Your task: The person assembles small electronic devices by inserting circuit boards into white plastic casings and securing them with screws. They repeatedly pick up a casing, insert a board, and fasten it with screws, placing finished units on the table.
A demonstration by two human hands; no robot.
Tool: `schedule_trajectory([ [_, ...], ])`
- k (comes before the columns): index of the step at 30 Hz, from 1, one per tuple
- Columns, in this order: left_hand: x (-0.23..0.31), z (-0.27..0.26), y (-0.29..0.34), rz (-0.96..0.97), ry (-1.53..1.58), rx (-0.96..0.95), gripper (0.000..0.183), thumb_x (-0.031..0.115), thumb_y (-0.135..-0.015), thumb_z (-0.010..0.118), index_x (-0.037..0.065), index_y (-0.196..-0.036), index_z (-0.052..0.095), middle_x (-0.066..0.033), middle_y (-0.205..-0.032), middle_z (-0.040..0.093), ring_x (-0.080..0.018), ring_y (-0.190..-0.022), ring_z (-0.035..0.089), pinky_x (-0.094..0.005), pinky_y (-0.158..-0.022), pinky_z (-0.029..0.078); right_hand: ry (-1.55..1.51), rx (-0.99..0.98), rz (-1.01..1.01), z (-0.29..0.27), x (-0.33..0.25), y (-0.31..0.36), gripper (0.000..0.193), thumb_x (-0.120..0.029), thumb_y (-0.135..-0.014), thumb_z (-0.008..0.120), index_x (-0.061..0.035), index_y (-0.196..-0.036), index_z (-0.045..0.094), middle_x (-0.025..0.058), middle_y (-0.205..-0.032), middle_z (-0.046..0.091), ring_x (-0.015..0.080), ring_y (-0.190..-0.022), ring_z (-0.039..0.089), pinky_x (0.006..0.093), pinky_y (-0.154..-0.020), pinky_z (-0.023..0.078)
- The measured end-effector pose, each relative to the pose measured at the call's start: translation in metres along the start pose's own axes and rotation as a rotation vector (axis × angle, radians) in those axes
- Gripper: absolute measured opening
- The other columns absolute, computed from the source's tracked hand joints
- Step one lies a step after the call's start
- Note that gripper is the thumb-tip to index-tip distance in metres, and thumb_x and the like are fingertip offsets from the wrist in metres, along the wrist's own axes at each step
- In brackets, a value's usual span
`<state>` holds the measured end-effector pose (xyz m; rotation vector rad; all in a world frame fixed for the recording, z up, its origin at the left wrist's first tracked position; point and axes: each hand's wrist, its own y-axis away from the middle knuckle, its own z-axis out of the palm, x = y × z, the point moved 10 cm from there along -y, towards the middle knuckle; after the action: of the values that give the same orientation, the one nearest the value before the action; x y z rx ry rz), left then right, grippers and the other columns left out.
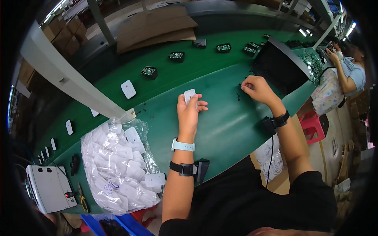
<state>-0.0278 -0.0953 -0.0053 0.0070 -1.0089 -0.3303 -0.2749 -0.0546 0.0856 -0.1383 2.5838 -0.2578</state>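
Observation:
My left hand is closed around a small white plastic cover, held up above the green bench with the thumb against it. Over to the right, my right hand has its fingertips pinched together low over the bench top. A tiny dark bit shows at those fingertips; whether it is gripped or lies on the bench I cannot tell. Just below them lie a few small black parts. A large clear bag full of similar white covers rests to the left of my left forearm.
Black housings with green circuit boards and white covers stand in a line along the green belt. A black bin is at the right. Pliers and a white box device sit far left. A co-worker sits at right.

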Motion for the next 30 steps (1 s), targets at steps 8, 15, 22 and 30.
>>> schedule_trajectory([
  [8, 0.001, -0.006, -0.001, 0.016, -0.076, -0.007, 0.016, 0.013, -0.098, 0.056, 0.001, -0.106, 0.053, -0.0118, -0.094, 0.064, -0.0189, -0.077, 0.065, -0.0332, -0.066, 0.054, -0.098, -0.205, -0.105, 0.021, -0.012, 0.003, 0.012, 0.000, -0.078, 0.067, 0.0032, -0.089, 0.070, 0.0105, -0.082, 0.066, 0.0213, -0.073, 0.065, 0.0315, -0.069, 0.054],
  [15, 0.000, -0.003, 0.000, -0.023, -0.090, 0.008, 0.016, 0.014, -0.098, 0.057, 0.002, -0.108, 0.055, -0.0101, -0.088, 0.065, -0.0184, -0.076, 0.064, -0.0317, -0.065, 0.053, 0.042, -0.246, -0.115, 0.026, -0.011, -0.001, 0.009, 0.002, -0.079, 0.067, 0.0038, -0.087, 0.068, 0.0116, -0.081, 0.066, 0.0238, -0.073, 0.065, 0.0337, -0.069, 0.055],
  [22, 0.001, -0.007, 0.002, -0.028, -0.069, 0.032, 0.016, 0.015, -0.098, 0.058, 0.002, -0.108, 0.056, -0.0095, -0.086, 0.064, -0.0175, -0.074, 0.063, -0.0301, -0.062, 0.050, -0.125, -0.198, -0.075, 0.027, -0.020, -0.023, 0.006, 0.000, -0.083, 0.065, 0.0023, -0.089, 0.065, 0.0085, -0.079, 0.063, 0.0178, -0.072, 0.062, 0.0300, -0.068, 0.051],
  [30, 0.020, 0.000, 0.002, 0.042, 0.186, -0.003, 0.016, 0.017, -0.103, 0.053, 0.003, -0.110, 0.054, -0.0095, -0.092, 0.064, -0.0145, -0.072, 0.060, -0.0267, -0.060, 0.045, -0.548, -0.226, -0.293, 0.066, -0.116, -0.054, 0.007, -0.003, -0.084, 0.066, 0.0011, -0.089, 0.063, 0.0072, -0.080, 0.062, 0.0167, -0.070, 0.057, 0.0305, -0.067, 0.048],
])
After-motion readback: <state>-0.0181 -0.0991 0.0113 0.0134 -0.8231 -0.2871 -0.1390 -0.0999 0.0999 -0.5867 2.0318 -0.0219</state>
